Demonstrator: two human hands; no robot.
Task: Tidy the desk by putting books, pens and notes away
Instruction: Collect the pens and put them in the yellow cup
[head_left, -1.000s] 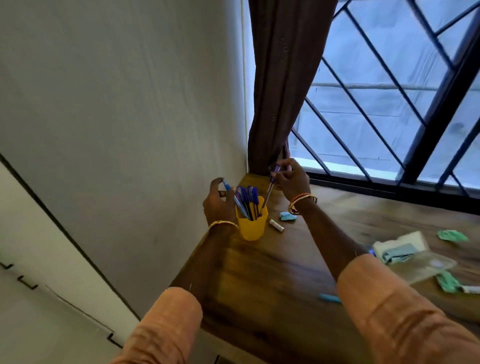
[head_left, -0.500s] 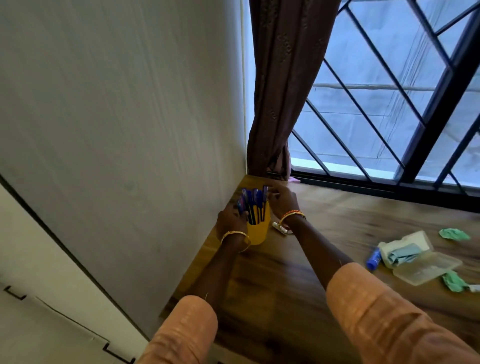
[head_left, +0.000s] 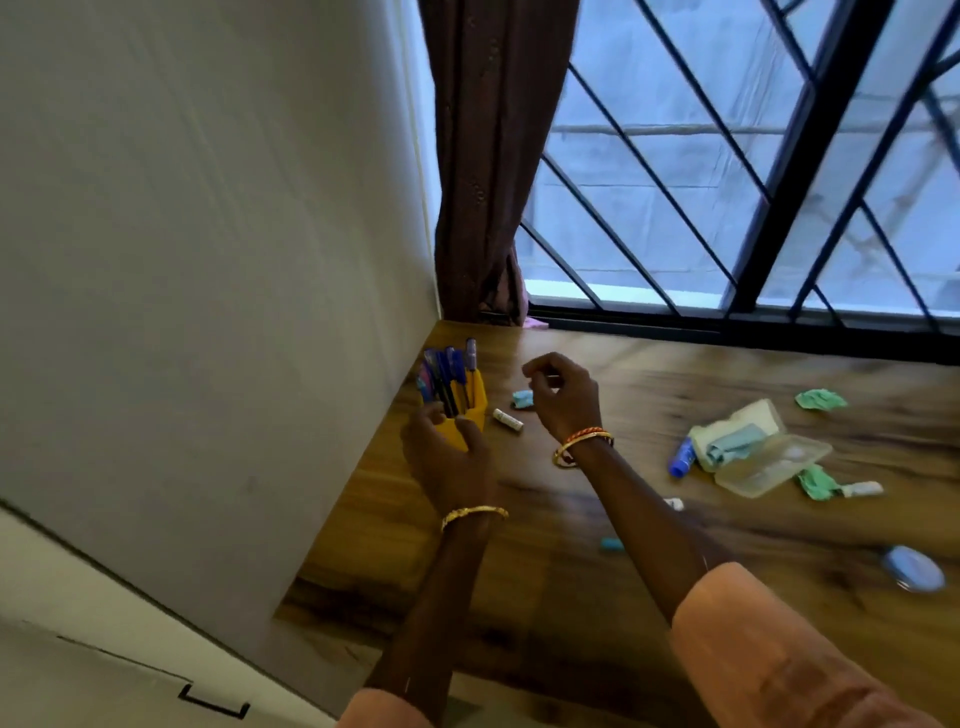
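A yellow pen cup (head_left: 475, 402) with several blue and purple pens (head_left: 448, 371) stands on the wooden desk (head_left: 597, 587), close to the wall at the far left corner. My left hand (head_left: 449, 460) grips the cup's lower part, thumb on the wall side and fingers on the front. To the cup's right, my right hand (head_left: 563, 397) hovers above the desk with loosely curled fingers and holds nothing that I can see. Just below it lie a small white tube (head_left: 507, 419) and a crumpled blue note (head_left: 522, 399).
At right lie an open clear plastic case (head_left: 769, 465) with a blue cloth, a blue marker (head_left: 681, 457), crumpled green notes (head_left: 821, 399) (head_left: 815, 483) and a white cap (head_left: 862, 488). A blue scrap (head_left: 612, 544) and a round blue object (head_left: 914, 569) sit nearer. A curtain (head_left: 483, 156) hangs in the corner.
My right hand has let its pen go into the cup and drawn away to the right. My left hand has slid lower on the cup.
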